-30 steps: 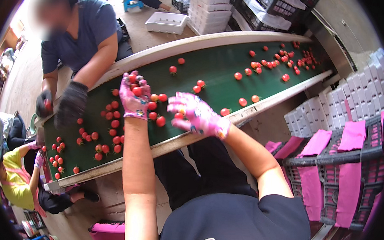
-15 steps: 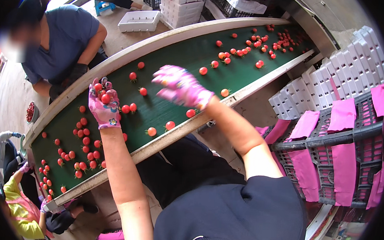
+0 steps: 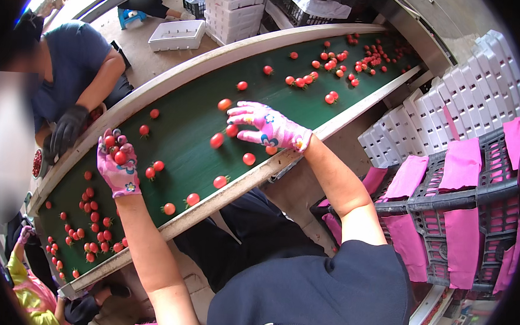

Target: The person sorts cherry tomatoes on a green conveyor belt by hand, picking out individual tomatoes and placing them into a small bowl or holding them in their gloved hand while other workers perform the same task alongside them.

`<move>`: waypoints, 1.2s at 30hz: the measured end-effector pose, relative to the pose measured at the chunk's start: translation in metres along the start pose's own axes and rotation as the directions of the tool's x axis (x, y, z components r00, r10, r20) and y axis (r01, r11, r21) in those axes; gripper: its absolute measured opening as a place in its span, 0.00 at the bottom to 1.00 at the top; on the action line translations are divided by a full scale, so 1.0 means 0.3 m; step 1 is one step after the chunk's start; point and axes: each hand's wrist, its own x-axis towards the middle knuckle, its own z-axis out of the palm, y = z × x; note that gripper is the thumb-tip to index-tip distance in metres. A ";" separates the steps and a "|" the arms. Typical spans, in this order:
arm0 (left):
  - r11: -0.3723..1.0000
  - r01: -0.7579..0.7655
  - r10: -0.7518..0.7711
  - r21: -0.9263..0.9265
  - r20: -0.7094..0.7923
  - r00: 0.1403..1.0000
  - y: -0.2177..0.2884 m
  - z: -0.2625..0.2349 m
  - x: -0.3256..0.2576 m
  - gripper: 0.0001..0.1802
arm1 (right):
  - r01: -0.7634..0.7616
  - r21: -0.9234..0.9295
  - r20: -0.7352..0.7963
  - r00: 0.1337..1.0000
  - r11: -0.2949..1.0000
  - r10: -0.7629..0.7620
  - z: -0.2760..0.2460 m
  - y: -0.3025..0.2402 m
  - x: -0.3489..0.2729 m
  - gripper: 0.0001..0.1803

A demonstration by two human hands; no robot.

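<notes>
My left hand (image 3: pixel 118 165), in a pink flowered glove, is cupped palm up over the green conveyor belt (image 3: pixel 182 138). It holds a few red cherry tomatoes (image 3: pixel 119 157), its fingers curled around them. Over the middle of the belt is my right hand (image 3: pixel 269 126), gloved alike, with fingers stretched and thumb apart. A cherry tomato (image 3: pixel 231 130) lies right at its fingertips, partly between thumb and fingers. Another tomato (image 3: pixel 216 140) is just left of it, and an orange-red one (image 3: pixel 225 104) is close to the upper fingers. Part of a tomato (image 3: pixel 271 149) shows under my right wrist.
Loose tomatoes cluster at the belt's left end (image 3: pixel 95 217) and far right (image 3: pixel 368 57). Pale rails edge the belt. Opposite, a co-worker's dark-gloved hand (image 3: pixel 67 132) is near the far rail. White crates (image 3: pixel 451 99) and black crates with pink strips (image 3: pixel 429 189) stand at right.
My left hand has moved left with its tomatoes. My right hand has shifted right and down, its fingers now beside tomatoes. The belt's tomatoes have shifted left, and the co-worker's hand has changed position.
</notes>
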 end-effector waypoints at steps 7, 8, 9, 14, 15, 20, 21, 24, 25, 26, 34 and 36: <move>0.998 -0.012 0.017 0.057 -0.099 0.995 0.024 -0.031 0.019 0.19 | -0.738 -0.522 -0.392 0.652 0.426 0.649 -0.163 0.330 -0.113 0.21; 0.998 -0.011 0.015 0.059 -0.076 0.997 0.024 -0.035 0.021 0.19 | -0.674 -0.529 -0.190 0.686 0.516 0.702 -0.187 0.351 -0.120 0.27; 0.998 -0.009 0.013 0.063 -0.054 0.998 0.024 -0.034 0.023 0.19 | -0.575 -0.599 -0.214 0.786 0.557 0.580 -0.164 0.353 -0.125 0.23; 0.997 0.006 -0.001 0.079 -0.064 0.998 0.049 -0.054 0.018 0.20 | -0.326 -0.559 -0.095 0.939 0.763 0.331 -0.066 0.274 -0.057 0.09; 0.997 0.010 -0.005 0.079 -0.069 0.998 0.050 -0.053 0.019 0.20 | -0.282 -0.527 -0.046 0.952 0.802 0.304 -0.076 0.245 -0.049 0.08; 0.994 -0.017 0.032 0.110 -0.131 0.991 0.032 -0.032 0.012 0.21 | -0.175 -0.443 -0.097 0.984 0.879 0.147 -0.032 0.259 -0.100 0.07; 0.992 -0.027 0.044 0.123 -0.141 0.989 0.028 -0.023 0.009 0.21 | -0.213 -0.493 -0.090 0.977 0.843 0.194 -0.050 0.230 -0.097 0.08; 0.991 -0.009 0.026 0.131 -0.124 0.992 0.042 -0.029 0.005 0.20 | -0.179 -0.438 -0.092 0.984 0.881 0.154 -0.073 0.207 -0.075 0.11; 0.993 0.006 0.008 0.119 -0.112 0.994 0.049 -0.030 0.005 0.20 | -0.168 -0.391 -0.117 0.984 0.905 0.132 -0.079 0.215 -0.071 0.12; 0.996 0.037 -0.030 0.086 -0.079 0.996 0.053 -0.032 0.007 0.20 | -0.121 -0.320 -0.258 0.966 0.940 0.037 -0.084 0.236 -0.077 0.13; 0.977 0.009 -0.005 0.212 -0.019 1.000 0.001 0.079 -0.023 0.16 | -0.724 -0.443 -0.298 0.675 0.529 0.675 -0.220 0.332 -0.318 0.18; 0.974 0.052 -0.052 0.219 -0.006 0.999 -0.021 0.082 -0.032 0.15 | -0.659 -0.368 -0.101 0.729 0.655 0.677 -0.203 0.262 -0.250 0.14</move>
